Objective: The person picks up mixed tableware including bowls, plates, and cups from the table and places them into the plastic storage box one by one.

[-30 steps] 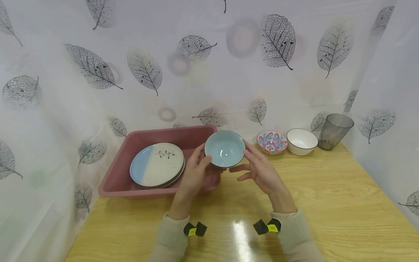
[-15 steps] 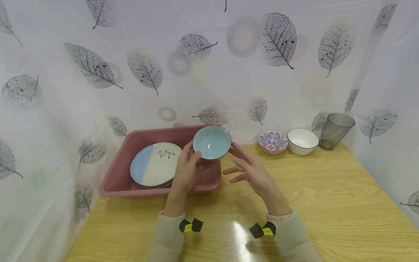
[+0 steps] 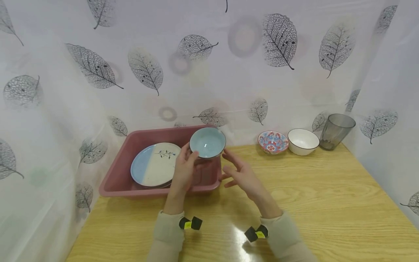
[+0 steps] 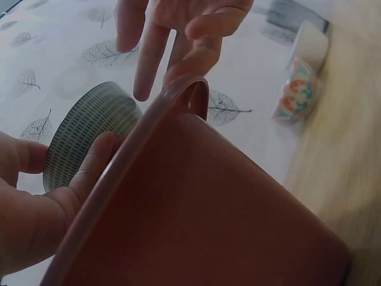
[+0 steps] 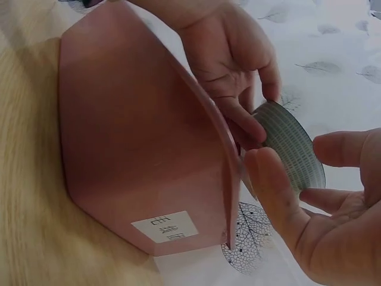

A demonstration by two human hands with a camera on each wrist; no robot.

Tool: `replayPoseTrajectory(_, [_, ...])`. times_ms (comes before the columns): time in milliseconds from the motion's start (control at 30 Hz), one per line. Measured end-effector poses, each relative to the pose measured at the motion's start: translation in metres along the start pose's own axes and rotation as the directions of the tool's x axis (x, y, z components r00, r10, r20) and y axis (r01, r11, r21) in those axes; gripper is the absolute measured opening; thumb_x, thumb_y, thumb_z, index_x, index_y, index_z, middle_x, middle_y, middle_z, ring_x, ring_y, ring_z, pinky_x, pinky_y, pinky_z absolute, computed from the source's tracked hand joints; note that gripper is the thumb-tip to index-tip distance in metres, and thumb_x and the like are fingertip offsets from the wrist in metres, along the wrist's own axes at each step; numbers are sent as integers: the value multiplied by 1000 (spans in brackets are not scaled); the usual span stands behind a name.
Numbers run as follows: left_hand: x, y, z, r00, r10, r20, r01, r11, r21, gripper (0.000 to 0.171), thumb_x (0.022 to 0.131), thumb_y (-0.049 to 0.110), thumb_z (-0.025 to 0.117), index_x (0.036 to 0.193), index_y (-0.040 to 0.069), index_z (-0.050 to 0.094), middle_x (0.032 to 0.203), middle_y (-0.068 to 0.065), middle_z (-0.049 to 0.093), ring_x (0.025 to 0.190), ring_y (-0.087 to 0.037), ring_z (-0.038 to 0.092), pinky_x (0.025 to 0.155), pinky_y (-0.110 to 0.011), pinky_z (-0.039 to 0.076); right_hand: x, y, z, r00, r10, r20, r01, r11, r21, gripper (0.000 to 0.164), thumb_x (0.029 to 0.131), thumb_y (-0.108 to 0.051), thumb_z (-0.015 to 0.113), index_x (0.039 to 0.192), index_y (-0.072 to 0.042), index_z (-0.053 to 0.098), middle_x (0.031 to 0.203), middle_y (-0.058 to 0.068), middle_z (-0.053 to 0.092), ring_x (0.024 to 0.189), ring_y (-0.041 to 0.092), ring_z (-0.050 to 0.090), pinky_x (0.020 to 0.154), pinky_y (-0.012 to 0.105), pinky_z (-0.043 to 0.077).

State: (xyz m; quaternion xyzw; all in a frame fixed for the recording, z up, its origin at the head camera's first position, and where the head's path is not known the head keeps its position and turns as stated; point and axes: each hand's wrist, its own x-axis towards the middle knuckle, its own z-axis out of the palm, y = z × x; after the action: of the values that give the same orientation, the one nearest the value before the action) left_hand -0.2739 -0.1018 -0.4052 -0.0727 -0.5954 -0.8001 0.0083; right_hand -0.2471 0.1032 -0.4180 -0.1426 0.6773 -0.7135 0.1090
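Observation:
A small light-blue bowl (image 3: 207, 143) is held above the right part of a dusky-red plastic tub (image 3: 112, 174), tilted so that its inside faces me. My left hand (image 3: 183, 165) grips its left side, thumb at the rim. Both wrist views show the bowl's (image 4: 89, 131) outer side with a pattern of small dashes. My right hand (image 3: 243, 178) is by the bowl's right side with fingers spread and loosely bent; whether a fingertip touches the bowl I cannot tell. Inside the tub, at its left, lie stacked plates (image 3: 152, 163), the top one blue and cream with a sprig.
Along the back right of the wooden table (image 3: 327, 200) stand a red-and-blue patterned bowl (image 3: 273, 142), a white dark-rimmed bowl (image 3: 302, 142) and a grey see-through cup (image 3: 337, 131). A leaf-print curtain (image 3: 222, 87) hangs behind. The tub's side carries a white label (image 5: 166, 226).
The light-blue bowl has moved left, from beside the tub's right edge to over the tub, in my left hand. My right hand has followed leftward and loosened from the bowl's rim.

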Motion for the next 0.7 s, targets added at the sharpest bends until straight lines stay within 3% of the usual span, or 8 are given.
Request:
replayPoseTrajectory(200, [3, -4, -3, 1000, 3, -22, -3, 1000, -7, 52, 103, 3, 40, 152, -3, 23, 151, -25, 36, 111, -34, 61, 83, -39, 59, 3, 6, 9, 999, 10, -51, -13, 998, -64, 66, 96, -4, 56, 156, -9, 29, 158, 16, 32, 85, 19, 68, 65, 39, 60])
replayPoseTrajectory(467, [5, -7, -4, 999, -13, -47, 12, 1000, -19, 52, 104, 3, 38, 153, -2, 21, 153, -23, 34, 118, -43, 58, 84, -40, 59, 2, 10, 11, 999, -20, -33, 14, 987, -161, 74, 90, -2, 62, 156, -7, 28, 156, 20, 35, 72, 21, 66, 54, 35, 56])
replayPoseTrajectory(700, [8, -12, -6, 996, -31, -79, 30, 999, -11, 52, 104, 2, 38, 153, -2, 22, 152, -24, 36, 120, -43, 56, 82, -37, 59, 4, 21, 12, 1000, -4, 29, 10, 980, -199, 79, 90, -4, 65, 157, -4, 22, 159, 21, 27, 77, 24, 69, 58, 51, 57])
